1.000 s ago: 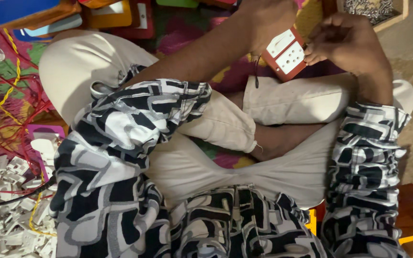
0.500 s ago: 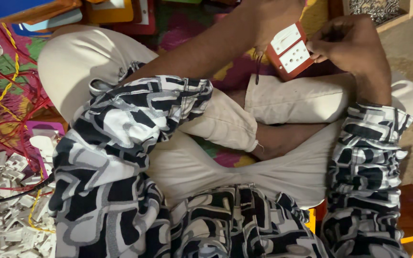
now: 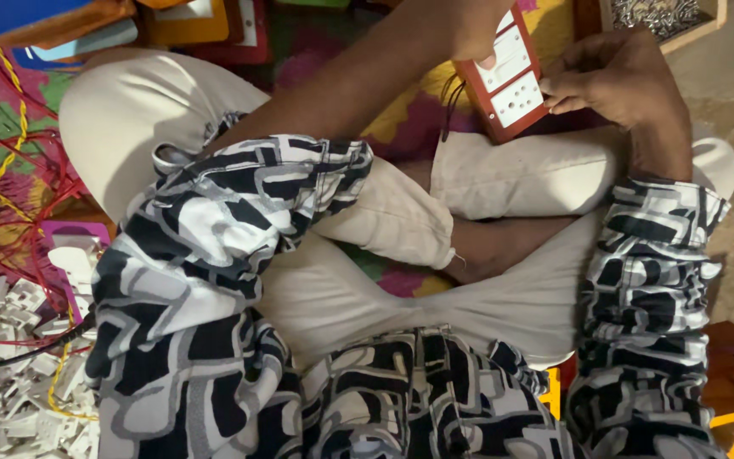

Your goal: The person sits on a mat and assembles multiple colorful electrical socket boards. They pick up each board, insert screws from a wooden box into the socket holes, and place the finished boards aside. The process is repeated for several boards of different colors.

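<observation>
- While the person sits cross-legged, the left hand (image 3: 482, 25) grips the top of a red-backed switchboard (image 3: 507, 72), thumb pressed on its white faceplate
- Right hand (image 3: 613, 76) pinches the board's right edge, fingers curled against the socket plate
- Board hangs over the knees, above the patterned mat (image 3: 401, 119), resting on nothing
- Dark wires (image 3: 450, 102) dangle from its left side; a tug could snag them
- A slack pinch could drop the board
- White switch parts (image 3: 10, 374) lie well apart

Both hands (image 3: 613, 76) hold a red-framed white switch board (image 3: 507, 72) above crossed legs.
</observation>
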### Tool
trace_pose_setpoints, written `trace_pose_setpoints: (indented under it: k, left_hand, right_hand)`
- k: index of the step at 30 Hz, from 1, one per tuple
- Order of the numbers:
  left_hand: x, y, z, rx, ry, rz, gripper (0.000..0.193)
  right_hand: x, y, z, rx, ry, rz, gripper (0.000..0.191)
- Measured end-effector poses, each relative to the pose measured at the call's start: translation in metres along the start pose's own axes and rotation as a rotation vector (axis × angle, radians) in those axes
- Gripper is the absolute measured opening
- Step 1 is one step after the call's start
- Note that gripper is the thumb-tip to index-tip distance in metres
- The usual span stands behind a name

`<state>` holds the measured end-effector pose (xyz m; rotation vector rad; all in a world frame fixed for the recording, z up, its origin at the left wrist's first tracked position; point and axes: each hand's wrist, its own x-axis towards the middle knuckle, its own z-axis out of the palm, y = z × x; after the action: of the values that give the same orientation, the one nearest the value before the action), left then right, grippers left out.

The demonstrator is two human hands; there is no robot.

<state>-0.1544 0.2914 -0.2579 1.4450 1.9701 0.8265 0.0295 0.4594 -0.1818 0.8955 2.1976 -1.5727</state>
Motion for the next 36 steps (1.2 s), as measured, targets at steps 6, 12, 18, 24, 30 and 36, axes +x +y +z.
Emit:
trace_pose_setpoints:
  k: [6, 12, 18, 24, 30, 36]
  left_hand:
    - [0.0, 0.0, 0.003, -0.01, -0.022, -0.093, 0.048]
    - [0.006, -0.001, 0.001, 0.022, -0.024, -0.059, 0.049]
    - [0.007, -0.005, 0.016, 0.099, -0.083, -0.043, 0.048]
    - [0.013, -0.006, 0.022, 0.119, 0.002, 0.037, 0.038]
    - [0.018, -0.006, 0.028, 0.183, 0.018, 0.059, 0.024]
    - [0.012, -0.011, 0.028, 0.102, 0.083, 0.049, 0.035]
  right_hand:
    - [0.0, -0.011, 0.003, 0.001, -0.002, -0.003, 0.021]
    - [-0.039, -0.021, 0.018, -0.808, 0.194, -0.578, 0.015]
    - [-0.032, -0.01, 0.039, -1.088, 0.274, -0.59, 0.017]
    - [-0.035, -0.02, 0.025, -0.995, 0.198, -0.64, 0.015]
    - [-0.037, -0.033, 0.037, -1.04, 0.205, -0.62, 0.016]
    - [-0.042, -0.036, 0.035, -1.035, 0.203, -0.493, 0.023]
